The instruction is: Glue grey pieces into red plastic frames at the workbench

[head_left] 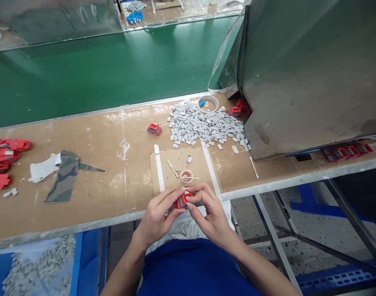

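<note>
Brown board covers the bench, which runs across the middle of the frame, with a green belt behind it in the upper half and a grey metal housing filling the upper right. At lower centre, just over the near edge of the bench, the left hand and the right hand meet with fingertips facing; both are closed around a small red part, which sits between them, pinched by thumbs and forefingers on either side, so that only its top face shows. Just beyond the hands, toward the frame centre, lies a taped cardboard pad bearing a small round dish with a thin stick resting across it, and a second stick to its left. Farther back, above centre right, a heap of small grey pieces spreads against the housing, with a roll of tape at its far edge and a few red parts beside it. A single red part lies alone to the left of the heap. At the left edge of the frame a group of red parts is stacked, and near it a camouflage cloth lies over a white rag. Below the bench at lower left, a blue bin holds more grey pieces.
</note>
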Demonstrator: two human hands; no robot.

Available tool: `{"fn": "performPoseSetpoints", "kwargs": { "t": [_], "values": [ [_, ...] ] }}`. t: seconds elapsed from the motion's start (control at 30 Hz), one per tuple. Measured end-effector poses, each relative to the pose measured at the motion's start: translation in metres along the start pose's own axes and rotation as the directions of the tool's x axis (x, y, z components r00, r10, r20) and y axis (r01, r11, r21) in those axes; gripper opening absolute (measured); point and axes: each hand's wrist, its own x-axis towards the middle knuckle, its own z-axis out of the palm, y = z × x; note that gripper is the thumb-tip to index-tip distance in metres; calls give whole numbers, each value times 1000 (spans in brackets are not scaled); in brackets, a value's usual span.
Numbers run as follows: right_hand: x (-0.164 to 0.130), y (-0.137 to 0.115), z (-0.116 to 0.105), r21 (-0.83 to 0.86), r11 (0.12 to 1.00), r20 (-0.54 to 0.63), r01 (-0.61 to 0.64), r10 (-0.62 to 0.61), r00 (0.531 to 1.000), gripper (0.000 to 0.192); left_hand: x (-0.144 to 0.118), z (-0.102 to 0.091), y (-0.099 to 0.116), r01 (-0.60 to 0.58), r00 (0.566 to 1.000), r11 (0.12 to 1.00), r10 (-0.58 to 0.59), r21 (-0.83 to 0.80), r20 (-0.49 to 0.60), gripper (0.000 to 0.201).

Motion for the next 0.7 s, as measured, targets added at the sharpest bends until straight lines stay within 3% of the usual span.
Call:
{"fn": "performPoseSetpoints", "kwargs": {
  "t": [0.2, 0.53, 0.7],
  "values": [
    [-4, 7, 13, 18, 1000, -75, 2, -1, 997, 12, -5, 9, 5, -2, 1000, 996, 5, 92, -31, 37],
    [-3, 3, -4, 149, 978, 96, -146, 133, 986, 7, -5, -3, 8, -5, 1000, 975, 8, 224, -12, 40],
    [-11, -1, -14, 230, 950, 92, -211, 195, 976, 9, -2, -2, 16, -68, 998, 972, 69, 224, 3, 35]
  ]
}}
